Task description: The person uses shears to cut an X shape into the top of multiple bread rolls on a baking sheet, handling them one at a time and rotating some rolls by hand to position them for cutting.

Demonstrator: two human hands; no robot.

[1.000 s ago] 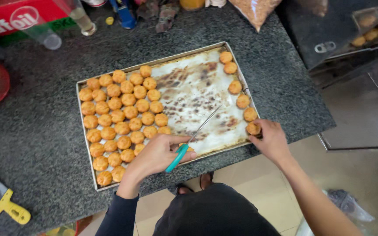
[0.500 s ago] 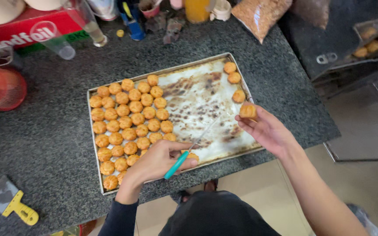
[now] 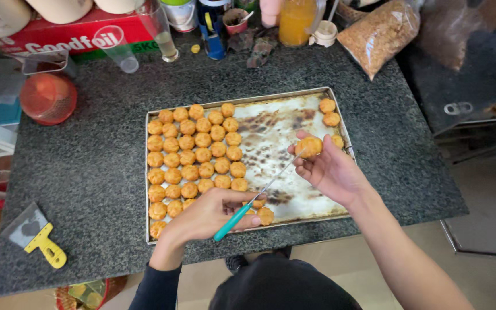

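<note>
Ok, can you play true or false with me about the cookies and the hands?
1. The right hand holds one round cookie above the baking tray. True.
2. The left hand holds a knife with a teal handle. True.
3. The cookies fill the whole tray. False: most sit packed on its left side, and the middle is bare, stained lining.
4. The yellow-handled scraper lies inside the tray. False: it lies on the dark stone counter, left of the tray.
5. An orange bottle stands behind the tray. True.
</note>
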